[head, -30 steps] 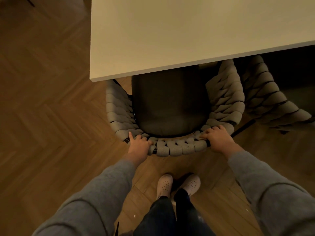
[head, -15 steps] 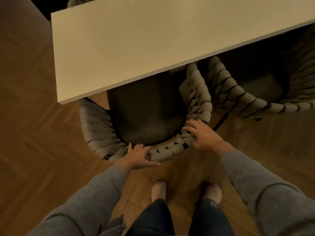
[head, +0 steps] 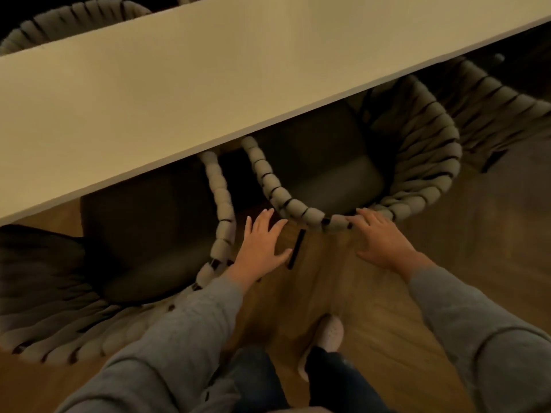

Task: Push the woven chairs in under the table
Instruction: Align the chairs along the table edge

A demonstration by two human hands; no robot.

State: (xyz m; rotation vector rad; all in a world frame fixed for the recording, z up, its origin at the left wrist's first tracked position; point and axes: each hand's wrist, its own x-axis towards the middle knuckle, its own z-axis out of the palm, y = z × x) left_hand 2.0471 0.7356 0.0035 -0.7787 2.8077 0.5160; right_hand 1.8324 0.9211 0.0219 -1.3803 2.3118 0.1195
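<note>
Head view, looking down: the middle chair (head: 429,162) has its seat front tucked under the table (head: 208,84), and its woven back sticks out toward the person. The right hand (head: 378,236) rests on that back rim, fingers straight, gripping nothing. The left hand (head: 262,242) is spread flat, fingers apart, over the floor (head: 328,281) in the gap between this chair and the left chair (head: 222,210); whether a fingertip touches either rim is hard to tell. The left chair's front is hidden beneath the tabletop, and its near back blurs behind a grey sleeve (head: 179,338). A third chair (head: 501,114) is cut off at the right edge. One pale shoe (head: 331,332) shows below.
</note>
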